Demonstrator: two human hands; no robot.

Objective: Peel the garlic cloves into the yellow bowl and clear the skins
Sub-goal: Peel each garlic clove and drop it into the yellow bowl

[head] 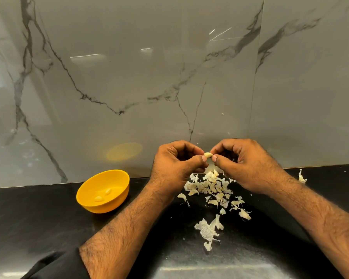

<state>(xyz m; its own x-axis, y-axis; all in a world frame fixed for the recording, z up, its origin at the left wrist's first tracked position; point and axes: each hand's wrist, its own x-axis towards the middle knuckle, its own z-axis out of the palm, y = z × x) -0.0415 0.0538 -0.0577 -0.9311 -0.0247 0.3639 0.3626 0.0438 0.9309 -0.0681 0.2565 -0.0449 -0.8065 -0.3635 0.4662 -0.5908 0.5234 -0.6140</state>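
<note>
Two hands meet above a black counter (48, 228), sharing one garlic clove (208, 154). Left hand (175, 164): fingers curled, thumb and forefinger pinching the clove's left end. Right hand (244, 162): fingers likewise curled, thumb and forefinger pinching the right end. Directly below, a heap of pale skins (210, 186) lies scattered on the counter, with a larger papery piece (209, 228) nearer the viewer. Yellow bowl (93, 204), well to the left by the marble wall (129, 77), holds two peeled cloves (103, 195).
</note>
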